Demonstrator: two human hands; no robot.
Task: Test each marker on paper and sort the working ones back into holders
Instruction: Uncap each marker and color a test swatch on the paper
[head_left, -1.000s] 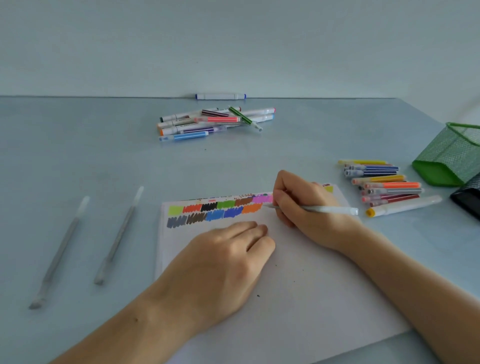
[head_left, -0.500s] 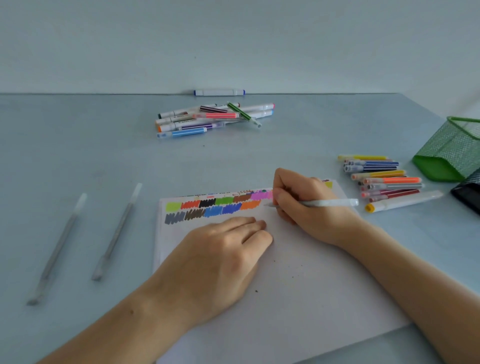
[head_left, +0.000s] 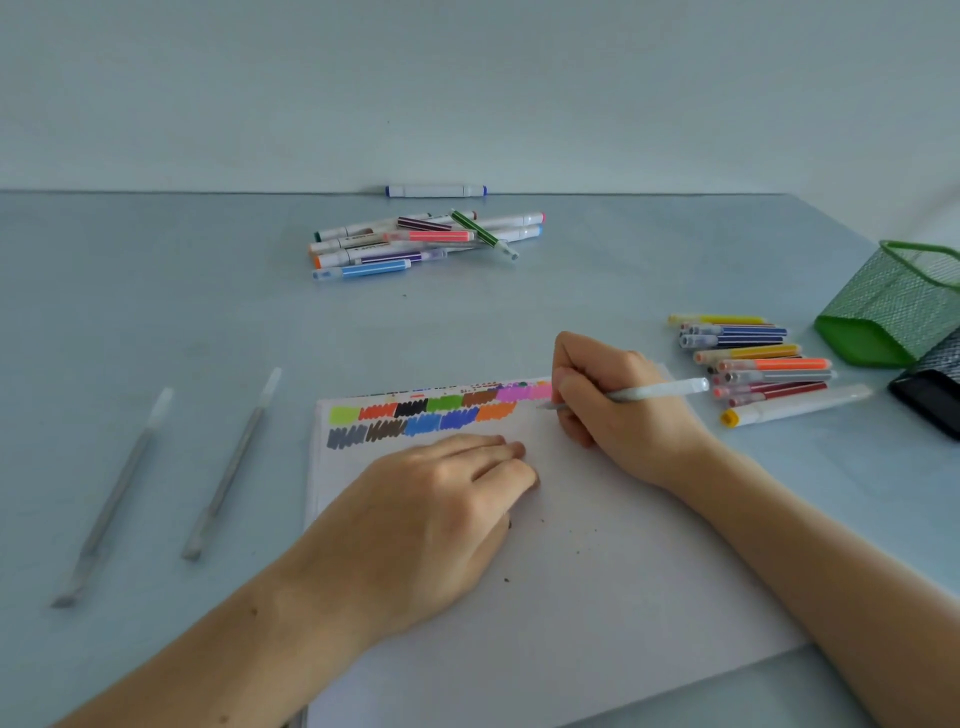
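**Pale marker tip set beside the orange swatch**

Over the last second the right hand (head_left: 618, 410) has barely shifted: it keeps pinching the pale marker (head_left: 657, 391), whose tip has stayed just right of the orange swatch (head_left: 496, 411) in the second row, and no fresh colour has appeared there. That suggests either a faint ink or a marker failing its test; the view cannot settle which.

The marker is slim and whitish-blue, its rear end pointing right toward the sorted markers (head_left: 753, 364) lying on the counter (head_left: 156, 291). The left hand (head_left: 431, 509) lies flat, fingers straight, pressing the paper (head_left: 597, 597) down.

A further pile of markers (head_left: 421, 239) waits near the far edge. The green mesh holder (head_left: 898, 306) lies tipped on its side at the right, apparently with no markers returned to it.
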